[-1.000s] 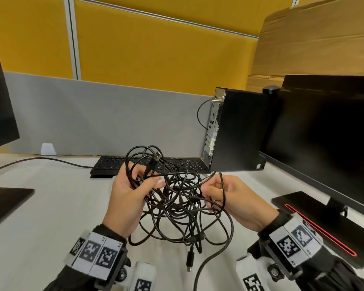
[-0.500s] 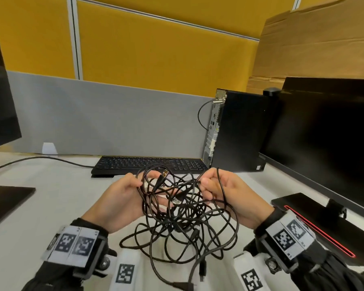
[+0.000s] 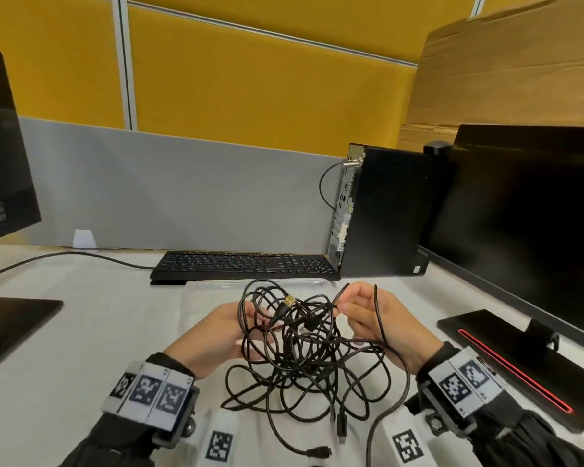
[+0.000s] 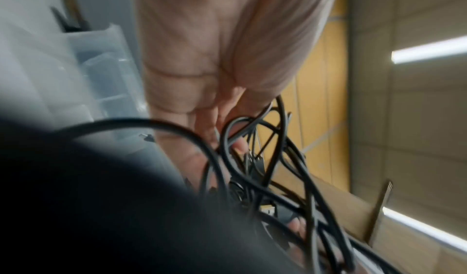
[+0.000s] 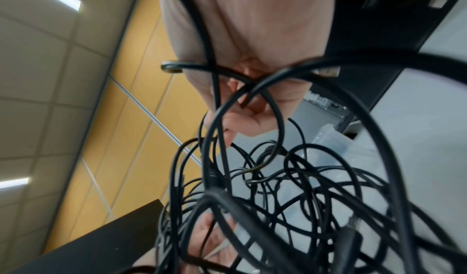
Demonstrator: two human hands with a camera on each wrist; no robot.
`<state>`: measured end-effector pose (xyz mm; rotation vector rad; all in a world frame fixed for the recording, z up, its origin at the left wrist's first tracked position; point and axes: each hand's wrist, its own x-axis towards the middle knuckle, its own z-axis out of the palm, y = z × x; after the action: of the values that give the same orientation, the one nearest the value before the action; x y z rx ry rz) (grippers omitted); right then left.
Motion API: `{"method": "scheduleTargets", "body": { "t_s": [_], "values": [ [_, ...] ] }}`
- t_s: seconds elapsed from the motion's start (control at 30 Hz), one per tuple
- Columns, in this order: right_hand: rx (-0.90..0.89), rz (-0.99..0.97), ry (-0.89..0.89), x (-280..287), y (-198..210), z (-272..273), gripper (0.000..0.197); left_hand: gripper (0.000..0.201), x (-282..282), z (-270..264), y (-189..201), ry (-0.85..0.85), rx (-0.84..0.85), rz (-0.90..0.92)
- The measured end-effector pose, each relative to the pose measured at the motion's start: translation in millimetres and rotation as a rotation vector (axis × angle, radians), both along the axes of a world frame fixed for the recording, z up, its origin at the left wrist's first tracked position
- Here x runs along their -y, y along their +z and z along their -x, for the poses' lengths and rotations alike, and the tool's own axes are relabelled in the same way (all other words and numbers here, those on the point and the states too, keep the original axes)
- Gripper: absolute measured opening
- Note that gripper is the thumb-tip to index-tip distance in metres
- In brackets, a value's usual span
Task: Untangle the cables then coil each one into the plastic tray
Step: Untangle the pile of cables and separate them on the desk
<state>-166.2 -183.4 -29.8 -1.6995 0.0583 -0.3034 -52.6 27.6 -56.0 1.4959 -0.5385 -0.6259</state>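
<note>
Between my hands, my right hand's (image 3: 378, 326) fingertips pinch one strand while my left hand's (image 3: 216, 335) fingers curl round the black cable tangle (image 3: 304, 352) above the desk (image 3: 64, 348). Just beyond, the clear plastic tray (image 3: 209, 291) holds no cable that I can see.

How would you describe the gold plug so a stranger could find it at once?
Start at the black keyboard at the back of the desk. Just in front, two hands hold a knot of black cables. The gold plug sticks up at its top, the only shiny yellow tip.
</note>
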Motion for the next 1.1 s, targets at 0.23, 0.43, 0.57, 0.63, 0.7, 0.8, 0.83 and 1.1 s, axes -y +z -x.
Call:
{"method": "scheduleTargets", "body": {
  "t_s": [0.23,0.43,0.57,0.63,0.7,0.8,0.83,1.1],
  "values": [
    [-0.022,0.202,-0.041,2.0,-12.1,-1.3,0.015,0.041,6.9,11.3,-5.8,-0.142,0.201,-0.203],
    [-0.024,0.44,-0.021,-4.9,-16.8,-7.1,0.018,0.028,9.6,14.6,-7.6,-0.208,0.267,-0.187],
    [-0.079,0.361,0.023,-6.1,-20.1,-8.7,0.017,0.014,9.5,9.1,-8.1,-0.157,0.464,-0.223],
    [-0.142,0.285,0.07,-0.7,-19.7,-6.3,0.012,0.009,7.9,4.1,-6.3,-0.075,0.444,-0.145],
    [-0.192,0.217,0.128,9.8,-17.5,-1.2,0.012,0.014,7.0,2.4,-2.2,0.035,0.463,-0.06],
    [-0.325,0.335,0.224,30.9,-4.5,9.7,0.014,0.023,6.7,4.4,5.0,0.129,0.484,0.035],
    [-0.376,0.471,0.209,37.2,3.6,14.6,0.018,0.027,7.1,5.6,8.1,0.148,0.489,0.06],
    [0.338,0.68,-0.092,-20.1,57.1,13.8,0.017,0.021,16.0,25.5,56.9,0.224,0.623,0.165]
  ]
}}
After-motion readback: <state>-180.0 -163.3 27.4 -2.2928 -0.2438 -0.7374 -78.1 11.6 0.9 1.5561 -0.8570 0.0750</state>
